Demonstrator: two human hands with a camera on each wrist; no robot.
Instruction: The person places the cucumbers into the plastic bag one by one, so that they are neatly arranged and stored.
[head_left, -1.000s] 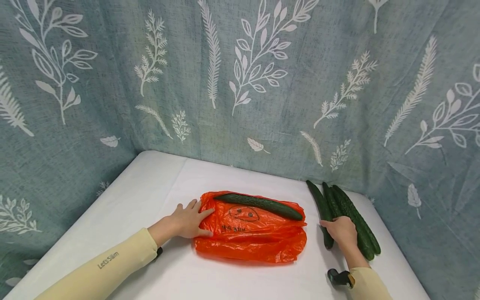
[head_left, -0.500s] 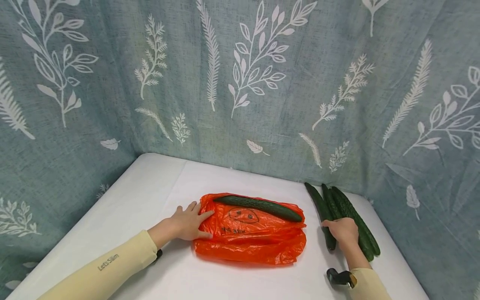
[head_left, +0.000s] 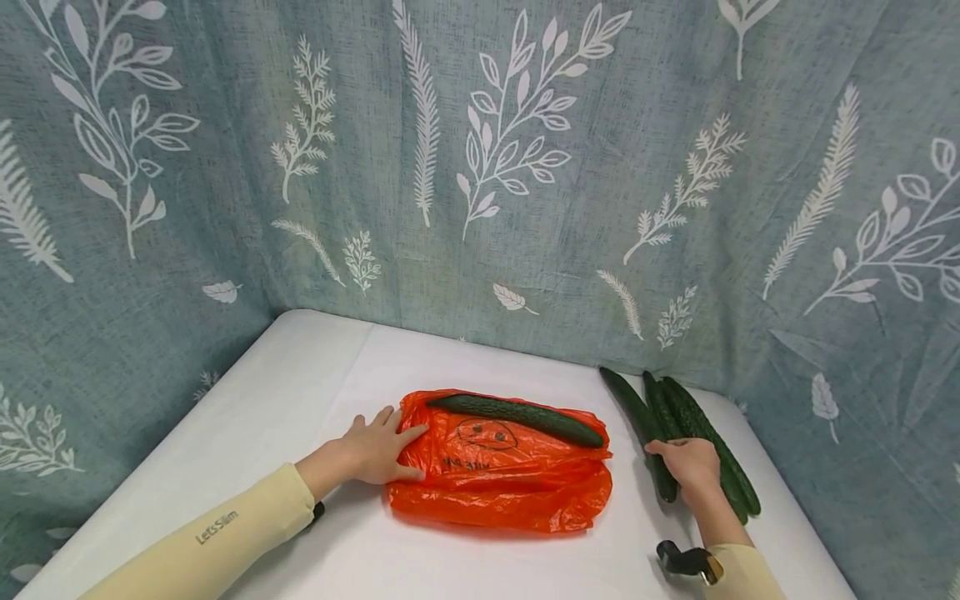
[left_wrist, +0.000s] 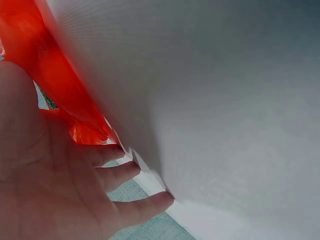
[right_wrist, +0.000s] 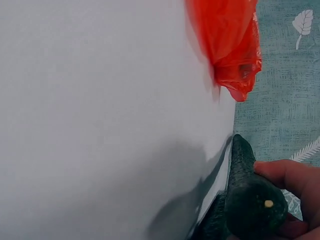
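Note:
An orange-red plastic bag [head_left: 502, 508] with a printed face lies flat on the white table. One dark green cucumber [head_left: 525, 412] rests along its far side. My left hand [head_left: 375, 452] lies with spread fingers on the bag's left end; in the left wrist view its fingers [left_wrist: 142, 206] are extended. On the right, my right hand [head_left: 688, 467] grips another cucumber [head_left: 632, 402] near its closer end. The right wrist view shows the thumb against that cucumber [right_wrist: 252, 207], its blunt end toward the camera. Two more cucumbers [head_left: 708, 429] lie close beside it, partly hidden by the hand.
A grey-green curtain [head_left: 450, 167] with white leaf prints hangs behind the table and along both sides. The white tabletop [head_left: 337, 367] extends left of the bag and in front of it. A black wrist device [head_left: 682, 558] sits at the right sleeve.
The gripped cucumber's far end has swung slightly left, away from the two beside it. My left hand stays on the bag. The whole head view has shifted a little downward.

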